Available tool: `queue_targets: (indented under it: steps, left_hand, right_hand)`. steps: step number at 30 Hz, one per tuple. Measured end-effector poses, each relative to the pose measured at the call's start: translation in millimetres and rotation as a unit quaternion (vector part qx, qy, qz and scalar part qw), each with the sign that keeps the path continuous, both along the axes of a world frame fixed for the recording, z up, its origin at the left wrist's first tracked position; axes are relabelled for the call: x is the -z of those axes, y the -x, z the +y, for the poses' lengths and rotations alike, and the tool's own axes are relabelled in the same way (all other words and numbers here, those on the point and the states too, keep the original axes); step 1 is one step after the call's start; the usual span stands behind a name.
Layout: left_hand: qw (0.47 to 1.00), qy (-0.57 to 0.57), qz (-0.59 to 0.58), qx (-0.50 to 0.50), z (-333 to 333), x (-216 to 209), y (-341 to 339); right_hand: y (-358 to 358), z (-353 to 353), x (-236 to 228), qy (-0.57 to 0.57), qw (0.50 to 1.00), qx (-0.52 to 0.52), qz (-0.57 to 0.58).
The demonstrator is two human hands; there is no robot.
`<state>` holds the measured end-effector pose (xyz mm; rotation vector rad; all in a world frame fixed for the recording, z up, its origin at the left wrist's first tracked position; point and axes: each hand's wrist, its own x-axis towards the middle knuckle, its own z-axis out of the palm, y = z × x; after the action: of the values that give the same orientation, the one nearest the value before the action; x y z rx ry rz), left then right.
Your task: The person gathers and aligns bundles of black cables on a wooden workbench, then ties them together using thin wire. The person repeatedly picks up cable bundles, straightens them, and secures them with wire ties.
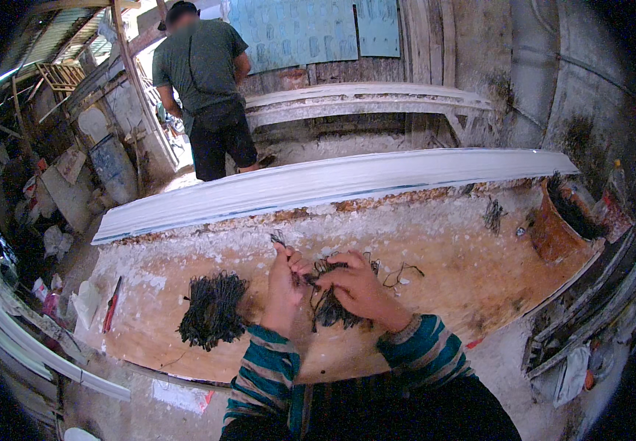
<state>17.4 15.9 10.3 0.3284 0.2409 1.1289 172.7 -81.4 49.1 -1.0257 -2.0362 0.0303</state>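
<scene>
My left hand (286,283) is closed, thumb up, around a few thin black cords, whose looped ends (277,237) stick out above the thumb. Close beside it on the right, my right hand (362,289) has its fingers bent and pinched on the same dark strands between the two hands. Under the right hand lies a loose pile of black cords (329,312), partly covered by it. To the left, a second, fuller pile of black cords (215,310) rests on the worn wooden table (435,294).
Red-handled scissors (112,305) lie at the table's left. A long white board (332,182) runs along the far edge. A brown container (559,220) with dark strands lies at the right end, near a small dark tangle (493,215). Another person (204,81) stands beyond, facing away.
</scene>
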Motion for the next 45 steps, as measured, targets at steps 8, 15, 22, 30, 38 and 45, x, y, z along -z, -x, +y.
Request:
queue_targets:
  steps: [8, 15, 22, 30, 38, 45]
  left_hand:
    - [0.983, -0.055, 0.154, -0.079, -7, -20, 7]
    - [0.981, -0.064, 0.177, -0.035, -15, -25, 3]
    - [0.980, -0.077, 0.185, 0.003, -16, -24, -1]
    - [0.981, -0.079, 0.174, 0.040, -12, -20, 0]
    - [0.984, -0.063, 0.157, 0.049, -15, -23, -2]
    - [0.983, -0.074, 0.165, 0.028, -10, -24, 6]
  right_hand:
    - [-23, 13, 1, -0.002, 0.992, 0.113, 0.057]
    - [-21, 4, -4, 0.206, 0.972, -0.061, -0.094]
    - [-19, 10, 6, 0.174, 0.981, -0.066, -0.061]
    - [-23, 5, -14, 0.245, 0.960, -0.092, 0.097]
    - [-26, 6, -13, 0.097, 0.978, 0.014, 0.183]
    - [-32, 2, -22, 0.136, 0.980, -0.072, 0.123]
